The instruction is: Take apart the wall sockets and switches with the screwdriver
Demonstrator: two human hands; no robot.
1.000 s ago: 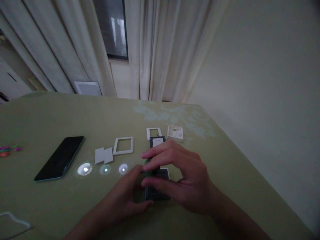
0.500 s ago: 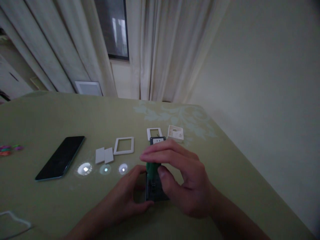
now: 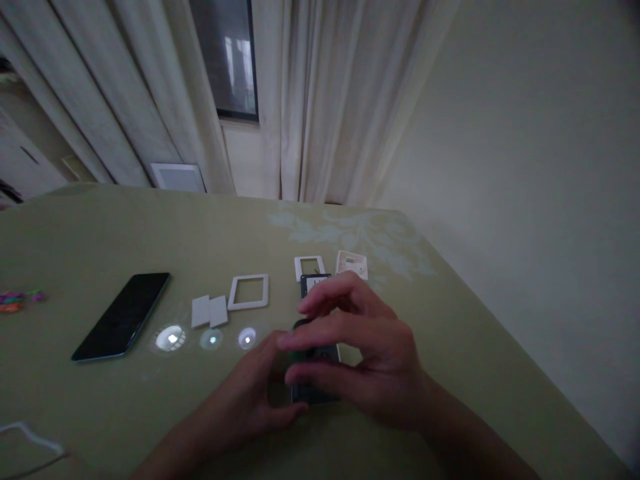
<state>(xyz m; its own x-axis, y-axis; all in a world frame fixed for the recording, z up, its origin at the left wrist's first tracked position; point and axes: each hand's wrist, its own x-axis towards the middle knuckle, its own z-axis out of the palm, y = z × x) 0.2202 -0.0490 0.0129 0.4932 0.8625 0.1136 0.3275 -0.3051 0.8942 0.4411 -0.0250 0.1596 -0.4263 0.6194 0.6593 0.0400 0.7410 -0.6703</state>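
My left hand (image 3: 253, 393) grips the left side of a dark rectangular switch module (image 3: 316, 394) lying on the table, thumb at its near edge. Over the module, my right hand (image 3: 375, 350) is curled with thumb and fingers around a green-handled screwdriver (image 3: 300, 358). Only a little of the green shows between the fingers; its tip is hidden. Just beyond the right hand lies a dark-framed socket module (image 3: 311, 280) with a white face, partly covered by the fingers. Behind that are a white frame (image 3: 298, 269) and an open white box (image 3: 352, 265).
Left of my hands lie a larger white frame (image 3: 233, 293), two white square plates (image 3: 209, 311) and a black phone (image 3: 123, 317). Small colourful items (image 3: 20, 300) sit at the far left, a white cable (image 3: 35, 438) at the near left. A wall (image 3: 525, 200) borders the table's right side.
My right hand's fingers have shifted down and spread around the screwdriver handle, now covering most of it. My left hand and the module stay in place.
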